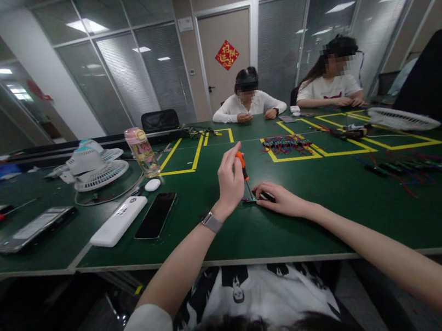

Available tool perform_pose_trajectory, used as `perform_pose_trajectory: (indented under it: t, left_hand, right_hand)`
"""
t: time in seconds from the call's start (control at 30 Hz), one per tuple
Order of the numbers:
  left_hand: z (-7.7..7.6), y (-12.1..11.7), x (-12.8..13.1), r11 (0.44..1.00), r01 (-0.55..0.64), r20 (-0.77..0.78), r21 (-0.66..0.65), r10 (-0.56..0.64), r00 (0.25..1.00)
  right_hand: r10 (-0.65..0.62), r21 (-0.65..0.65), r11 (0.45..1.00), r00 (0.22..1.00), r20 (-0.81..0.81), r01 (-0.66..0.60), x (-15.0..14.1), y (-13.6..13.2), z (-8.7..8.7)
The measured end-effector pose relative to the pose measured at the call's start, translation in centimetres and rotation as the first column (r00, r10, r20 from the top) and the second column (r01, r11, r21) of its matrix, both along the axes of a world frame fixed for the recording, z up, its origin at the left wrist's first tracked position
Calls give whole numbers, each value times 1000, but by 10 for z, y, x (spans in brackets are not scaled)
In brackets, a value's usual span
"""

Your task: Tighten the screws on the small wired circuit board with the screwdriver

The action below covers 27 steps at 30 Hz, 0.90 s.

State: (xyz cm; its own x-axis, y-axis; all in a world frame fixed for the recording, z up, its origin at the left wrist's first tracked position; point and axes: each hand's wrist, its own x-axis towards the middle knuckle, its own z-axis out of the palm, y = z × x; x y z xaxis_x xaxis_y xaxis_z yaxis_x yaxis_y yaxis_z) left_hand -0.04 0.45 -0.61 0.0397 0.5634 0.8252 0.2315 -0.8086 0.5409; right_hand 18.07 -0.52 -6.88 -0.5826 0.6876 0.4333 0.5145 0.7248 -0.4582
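Holding an orange-and-black screwdriver (246, 174) nearly upright in the left hand (230, 180), with fingers straight, side by side and clamped on the handle. Pointing its shaft down onto a small circuit board (247, 201) on the near part of the green surface (196, 219). Resting the right hand (279, 201) just right of the board, with curled fingers reaching its edge; cannot tell whether pinching or only touching. Wearing a watch (211, 221) on the left wrist. To the left, a black phone (156, 216) beside a white power bank (119, 221); farther, a clear bottle (143, 155) near a white fan (88, 163). To the far right, wired boards (286, 144) within yellow tape (295, 159).
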Motion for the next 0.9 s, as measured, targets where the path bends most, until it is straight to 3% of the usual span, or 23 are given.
perform_pose_trajectory:
  t: [0.27, 0.47, 0.6, 0.77, 0.9]
  left_hand:
    - [3, -6, 0, 990, -126, -29, 56, 128, 991]
    - [0, -4, -1, 999, 10, -73, 54, -6, 997]
    - [-2, 0, 1, 996, 80, -7, -28, -80, 997]
    - [1, -4, 1, 998, -63, -48, 14, 64, 997]
    - [3, -6, -1, 998, -61, -83, 34, 64, 995]
  right_hand:
    - [-7, 5, 1000, 1000, 3, 7, -1, -1, 1]
    - [-7, 5, 1000, 1000, 8, 7, -1, -1, 2]
    - [-3, 1, 1000, 1000, 11, 3, 0, -1, 1]
    - [-5, 5, 1000, 1000, 2, 5, 0, 0, 0]
    - [-7, -1, 1000, 1000, 4, 7, -1, 0, 0]
